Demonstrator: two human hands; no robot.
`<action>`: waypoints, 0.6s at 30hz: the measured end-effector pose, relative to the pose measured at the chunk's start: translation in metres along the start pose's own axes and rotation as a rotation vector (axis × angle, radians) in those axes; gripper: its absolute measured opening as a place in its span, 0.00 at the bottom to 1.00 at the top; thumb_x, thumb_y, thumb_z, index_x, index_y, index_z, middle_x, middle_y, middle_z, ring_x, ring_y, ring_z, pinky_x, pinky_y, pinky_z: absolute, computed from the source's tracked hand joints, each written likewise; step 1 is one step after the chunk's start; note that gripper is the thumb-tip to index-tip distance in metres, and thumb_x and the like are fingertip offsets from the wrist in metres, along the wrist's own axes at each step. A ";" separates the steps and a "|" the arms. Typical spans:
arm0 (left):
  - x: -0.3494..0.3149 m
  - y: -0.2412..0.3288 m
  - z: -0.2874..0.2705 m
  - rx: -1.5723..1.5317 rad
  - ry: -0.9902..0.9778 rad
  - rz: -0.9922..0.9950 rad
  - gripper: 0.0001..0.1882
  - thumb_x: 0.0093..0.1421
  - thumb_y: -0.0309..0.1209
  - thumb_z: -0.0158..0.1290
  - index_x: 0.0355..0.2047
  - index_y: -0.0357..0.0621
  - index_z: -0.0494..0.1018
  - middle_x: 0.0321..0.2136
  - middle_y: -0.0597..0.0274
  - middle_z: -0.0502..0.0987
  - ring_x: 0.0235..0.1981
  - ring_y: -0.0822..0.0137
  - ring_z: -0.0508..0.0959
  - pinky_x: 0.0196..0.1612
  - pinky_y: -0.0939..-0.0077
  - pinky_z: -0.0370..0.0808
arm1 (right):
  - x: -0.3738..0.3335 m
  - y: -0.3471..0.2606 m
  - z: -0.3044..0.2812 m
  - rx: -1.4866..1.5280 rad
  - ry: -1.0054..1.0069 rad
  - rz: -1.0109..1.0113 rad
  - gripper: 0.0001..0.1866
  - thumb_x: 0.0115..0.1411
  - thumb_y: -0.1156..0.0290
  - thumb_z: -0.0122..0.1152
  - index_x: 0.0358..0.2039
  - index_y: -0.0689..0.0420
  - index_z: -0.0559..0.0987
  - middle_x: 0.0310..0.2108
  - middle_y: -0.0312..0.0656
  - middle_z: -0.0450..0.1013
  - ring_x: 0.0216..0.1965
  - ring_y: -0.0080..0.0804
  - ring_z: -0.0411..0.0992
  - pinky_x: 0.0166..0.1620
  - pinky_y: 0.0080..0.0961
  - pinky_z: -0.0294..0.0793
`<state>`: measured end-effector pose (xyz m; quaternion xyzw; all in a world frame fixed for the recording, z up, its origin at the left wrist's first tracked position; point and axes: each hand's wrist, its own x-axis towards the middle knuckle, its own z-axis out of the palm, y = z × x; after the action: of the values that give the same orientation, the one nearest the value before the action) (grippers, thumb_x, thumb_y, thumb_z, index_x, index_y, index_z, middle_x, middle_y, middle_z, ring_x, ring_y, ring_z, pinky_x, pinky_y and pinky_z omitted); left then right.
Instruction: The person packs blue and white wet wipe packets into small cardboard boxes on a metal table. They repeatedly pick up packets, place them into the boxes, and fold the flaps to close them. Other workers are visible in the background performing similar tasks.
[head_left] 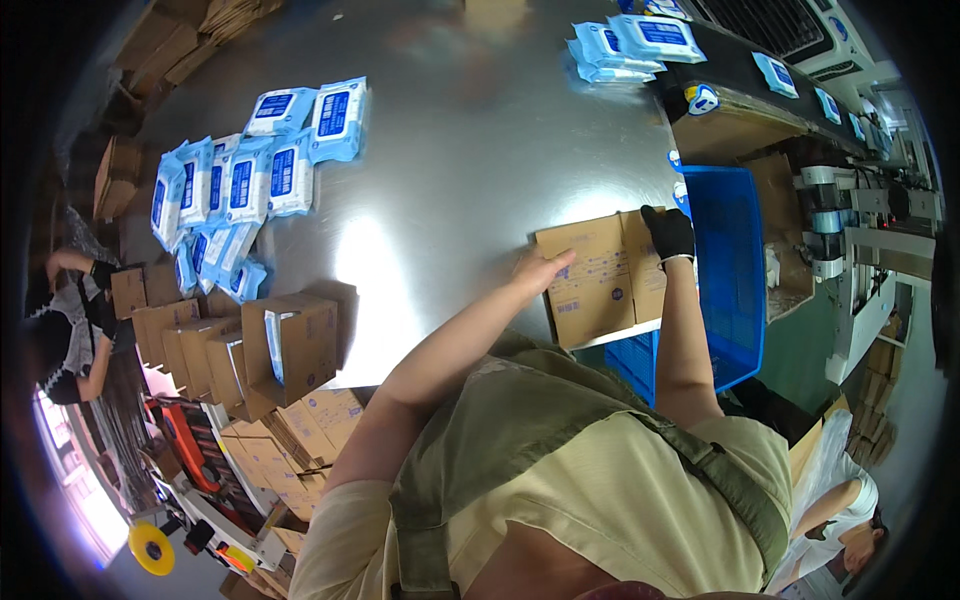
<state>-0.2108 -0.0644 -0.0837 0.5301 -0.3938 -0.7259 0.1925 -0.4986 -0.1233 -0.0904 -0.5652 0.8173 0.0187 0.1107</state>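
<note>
A brown cardboard carton (590, 285) lies folded flat, or nearly so, at the table's near right edge, close to my body. My bare left hand (545, 272) grips its left edge, thumb on top and the other fingers mostly hidden. At its upper right corner, my right hand (670, 233) in a black glove is closed on the cardboard. Far to the left on the metal table (450, 140) sits a heap of blue-and-white wipe packs (240, 185). Several open cartons (300, 345) stand in a row nearer me, one with a pack inside.
A blue plastic crate (728, 270) stands right beside my right hand. More wipe packs (655, 40) are stacked at the far right, next to a dark conveyor belt (735, 70) carrying single packs. Co-workers appear at the far left and lower right. Stacked cartons (270, 455) fill the lower left.
</note>
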 end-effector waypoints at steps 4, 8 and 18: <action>-0.013 0.019 0.020 -0.479 0.358 0.131 0.24 0.51 0.44 0.59 0.39 0.39 0.69 0.36 0.57 0.72 0.37 0.64 0.71 0.40 0.68 0.69 | -0.027 -0.006 -0.039 1.008 0.210 0.238 0.21 0.43 0.61 0.70 0.32 0.63 0.74 0.30 0.45 0.74 0.32 0.34 0.73 0.37 0.29 0.71; -0.065 0.059 -0.030 -0.732 0.580 0.132 0.16 0.53 0.35 0.58 0.37 0.40 0.68 0.35 0.63 0.71 0.36 0.71 0.68 0.41 0.75 0.64 | -0.080 -0.093 -0.095 1.380 0.114 -0.162 0.13 0.46 0.76 0.65 0.33 0.59 0.73 0.29 0.36 0.71 0.31 0.22 0.69 0.38 0.21 0.70; -0.231 -0.028 -0.134 0.763 0.371 0.741 0.18 0.52 0.34 0.50 0.44 0.45 0.75 0.59 0.45 0.58 0.62 0.46 0.52 0.64 0.56 0.42 | -0.190 -0.261 -0.032 1.108 -0.200 -0.739 0.55 0.36 0.74 0.73 0.63 0.54 0.50 0.57 0.41 0.60 0.51 0.34 0.64 0.50 0.32 0.67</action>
<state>0.0004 0.0647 0.0197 0.5070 -0.7478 -0.3106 0.2954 -0.1976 -0.0479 0.0040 -0.6631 0.4448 -0.3902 0.4585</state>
